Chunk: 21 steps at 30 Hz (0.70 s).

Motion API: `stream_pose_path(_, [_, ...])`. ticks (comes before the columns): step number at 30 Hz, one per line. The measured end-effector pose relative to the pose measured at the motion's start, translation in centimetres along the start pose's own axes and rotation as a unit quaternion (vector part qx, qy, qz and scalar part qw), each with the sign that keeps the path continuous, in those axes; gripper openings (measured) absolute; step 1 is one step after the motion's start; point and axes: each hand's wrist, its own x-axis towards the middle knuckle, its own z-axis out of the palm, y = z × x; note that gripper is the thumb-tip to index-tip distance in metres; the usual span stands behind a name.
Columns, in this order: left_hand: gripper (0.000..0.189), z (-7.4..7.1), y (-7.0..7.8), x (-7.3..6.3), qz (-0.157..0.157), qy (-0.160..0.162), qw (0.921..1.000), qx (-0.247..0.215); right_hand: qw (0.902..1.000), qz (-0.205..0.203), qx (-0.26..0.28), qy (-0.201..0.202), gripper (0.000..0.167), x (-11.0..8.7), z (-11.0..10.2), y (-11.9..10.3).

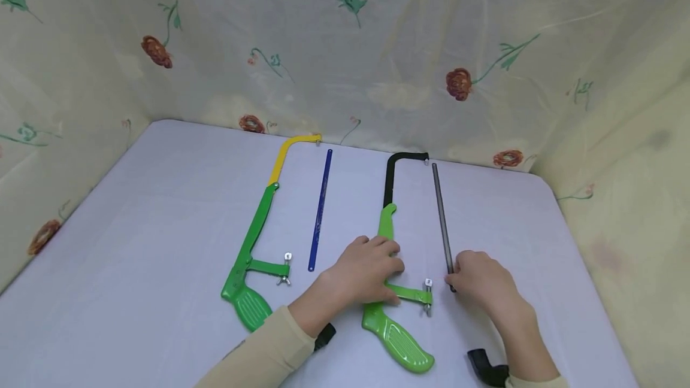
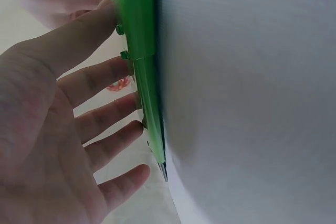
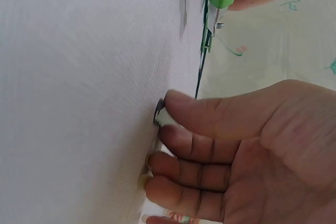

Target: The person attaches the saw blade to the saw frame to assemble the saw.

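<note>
A hacksaw frame with a light green handle (image 1: 405,343) and black bow lies on the white table. My left hand (image 1: 363,271) rests over its middle, fingers spread and loosely bent. In the left wrist view the thumb and fingertips touch the edge of the green frame (image 2: 137,19). To the right lies a thin grey hacksaw blade (image 1: 442,214). My right hand (image 1: 483,280) pinches its near end between thumb and fingers; the right wrist view shows the blade's end (image 3: 158,112) there, flat against the cloth.
Left of my hands lie a darker green and yellow hacksaw frame (image 1: 253,229) and a blue blade (image 1: 320,211). A black elbow-shaped piece (image 1: 485,369) is by my right wrist. Another black piece (image 1: 325,336) is partly hidden by my left sleeve. Floral curtains (image 1: 377,64) surround the table.
</note>
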Motion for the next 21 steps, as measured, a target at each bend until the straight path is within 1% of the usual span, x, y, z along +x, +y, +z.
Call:
stream_pose_path(4, [0.043,0.0,0.0,0.0,0.003,0.001,1.0000,-0.008,0.9997,0.020,-0.010,0.009,0.022,-0.3,0.0,0.3])
stream_pose_path(9, [0.029,0.0,0.2,0.1,0.011,0.004,0.9998,-0.017,0.9993,0.027,-0.008,0.026,0.019,-0.5,0.1,0.6])
stream_pose_path(15, [0.025,0.0,0.3,0.1,0.015,0.006,0.9998,-0.012,0.9992,0.033,-0.008,0.022,0.016,-0.5,-0.2,0.7])
stream_pose_path(21, [0.022,0.1,0.3,0.0,0.016,0.007,0.9997,-0.018,0.9990,0.042,-0.003,0.012,0.010,-0.3,-0.6,1.5])
